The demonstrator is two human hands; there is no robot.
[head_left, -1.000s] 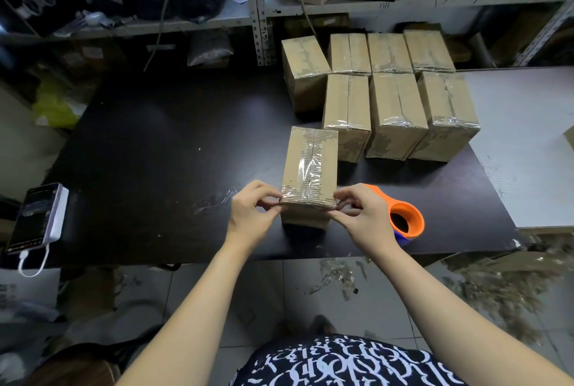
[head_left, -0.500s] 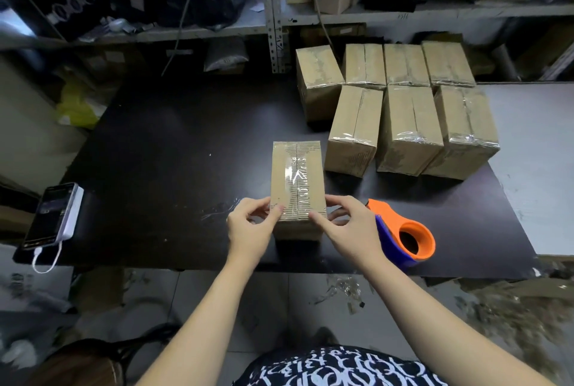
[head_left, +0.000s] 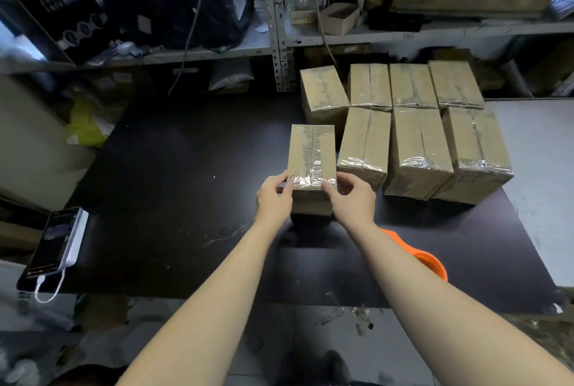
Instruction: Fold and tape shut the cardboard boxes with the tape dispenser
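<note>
A taped cardboard box (head_left: 311,152) stands on the black table (head_left: 174,186), just left of the front row of taped boxes (head_left: 416,149). My left hand (head_left: 273,196) grips its near left corner and my right hand (head_left: 354,196) grips its near right corner, thumbs on the shiny tape over the near edge. The orange tape dispenser (head_left: 425,258) lies on the table near the front edge, partly hidden behind my right forearm.
Several taped boxes form two rows at the back right, beside a white table (head_left: 540,149). A phone (head_left: 56,242) on a white power bank with a cable sits at the table's left front corner. Cluttered metal shelves (head_left: 279,40) rise behind.
Both hands have carried the box away from me, from near the table's front edge to beside the rows of taped boxes. The dispenser stayed put and now lies behind my right forearm.
</note>
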